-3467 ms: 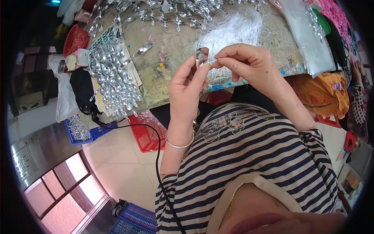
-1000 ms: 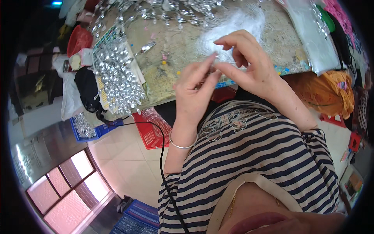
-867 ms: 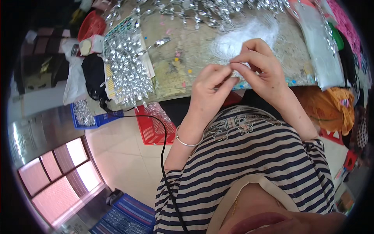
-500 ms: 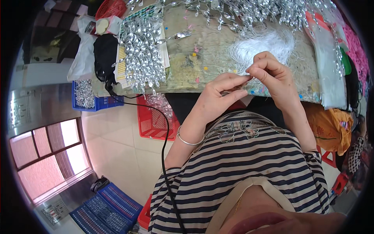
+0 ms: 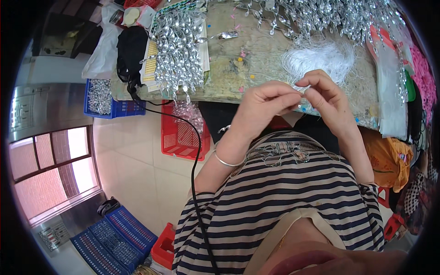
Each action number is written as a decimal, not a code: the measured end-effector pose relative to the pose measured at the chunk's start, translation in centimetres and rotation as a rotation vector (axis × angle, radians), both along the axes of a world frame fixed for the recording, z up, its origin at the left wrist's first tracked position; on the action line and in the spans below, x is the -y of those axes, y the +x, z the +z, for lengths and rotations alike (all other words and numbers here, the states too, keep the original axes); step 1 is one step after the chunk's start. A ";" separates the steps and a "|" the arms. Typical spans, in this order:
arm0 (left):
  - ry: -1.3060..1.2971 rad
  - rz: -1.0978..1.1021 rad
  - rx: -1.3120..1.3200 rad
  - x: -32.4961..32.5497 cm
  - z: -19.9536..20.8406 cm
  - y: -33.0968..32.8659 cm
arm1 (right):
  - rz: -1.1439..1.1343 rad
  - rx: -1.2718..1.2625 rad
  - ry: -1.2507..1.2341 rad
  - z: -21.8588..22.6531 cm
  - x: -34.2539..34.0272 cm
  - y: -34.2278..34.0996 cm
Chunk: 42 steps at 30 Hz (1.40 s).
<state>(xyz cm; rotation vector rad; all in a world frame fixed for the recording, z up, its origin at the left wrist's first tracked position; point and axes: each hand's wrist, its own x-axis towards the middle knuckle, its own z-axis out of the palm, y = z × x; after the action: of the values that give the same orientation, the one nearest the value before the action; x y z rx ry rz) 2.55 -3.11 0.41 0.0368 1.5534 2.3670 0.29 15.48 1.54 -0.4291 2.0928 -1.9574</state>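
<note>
My left hand (image 5: 268, 107) is closed, thumb and forefinger pinched at the table's front edge. What it pinches is too small to make out. My right hand (image 5: 329, 101) faces it with fingers curled, its thumb and forefinger bent around a small whitish bit beside the left fingertips. Just beyond both hands lies a loose bundle of fine white thread (image 5: 316, 59). A small silver drop pendant (image 5: 223, 129) shows by my left wrist, over my dark lap; whether it joins what I hold is hidden.
Rows of silver teardrop pendants (image 5: 178, 55) lie on cards at the table's left, and many more strands (image 5: 321, 18) along the back. Clear plastic bags (image 5: 390, 101) hang at the right edge. A red basket (image 5: 176, 146) and blue basket (image 5: 117, 109) stand below. A black cable (image 5: 198, 160) runs past my left arm.
My right thumb and forefinger have parted slightly from a tight pinch. A silver pendant has come into sight by my left wrist. The whole view has shifted slightly.
</note>
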 end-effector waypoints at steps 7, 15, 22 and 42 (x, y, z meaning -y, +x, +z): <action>-0.231 0.163 -0.070 4.8 -2.0 1.6 | 0.054 -0.161 0.423 -2.0 -5.4 0.2; -0.393 0.158 0.038 5.0 -6.4 4.3 | -0.114 -0.147 0.422 -1.8 -7.4 0.8; -0.477 0.166 -0.261 1.0 -2.4 0.6 | 0.025 -0.241 0.330 -0.8 -1.7 -0.7; -0.124 0.136 -0.092 -0.8 -1.6 0.0 | 0.006 -0.204 0.128 -0.3 -1.2 -1.6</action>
<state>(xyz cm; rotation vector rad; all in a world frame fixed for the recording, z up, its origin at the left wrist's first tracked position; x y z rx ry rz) 2.52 -2.29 -1.21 0.0133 1.7963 2.3958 -1.33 16.63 1.20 -0.6314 2.3207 -1.8303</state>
